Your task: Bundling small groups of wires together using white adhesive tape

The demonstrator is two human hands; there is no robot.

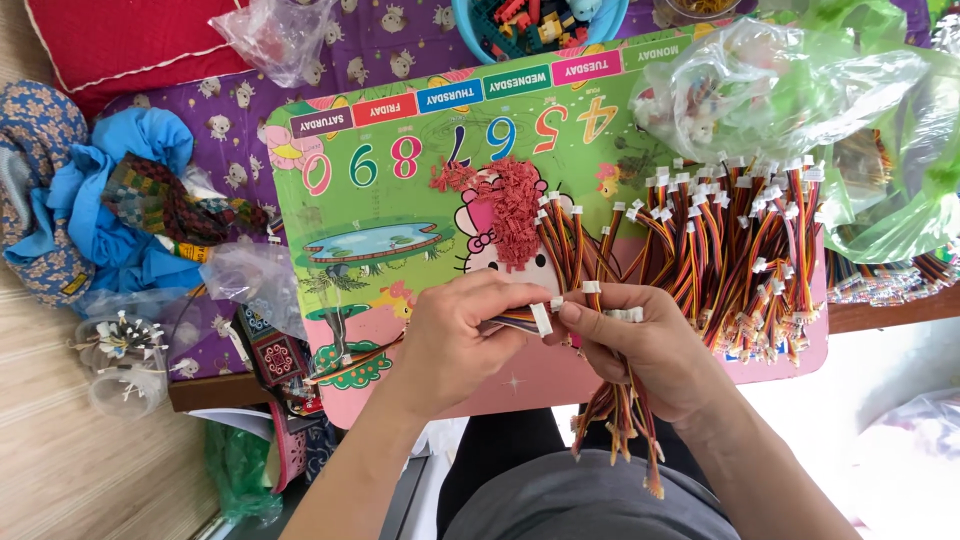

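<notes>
My left hand (455,335) pinches one short cable by its white connector (541,318), right at the fingertips of my right hand (640,345). My right hand grips a bundle of red, yellow and black wire cables (620,425) whose loose ends hang down over my lap. Both hands meet over the near edge of a colourful children's lap table (400,220). A small heap of tiny red parts (510,205) lies on the table just beyond my hands. A large pile of the same cables (740,250) with white connectors covers the table's right side.
Clear and green plastic bags (800,90) bulge at the upper right, with more cables (890,280) under them. A blue bowl of toy bricks (530,25) stands at the top. Blue cloth (110,200), a small bag (250,275) and a plastic cup of connectors (120,350) lie at the left.
</notes>
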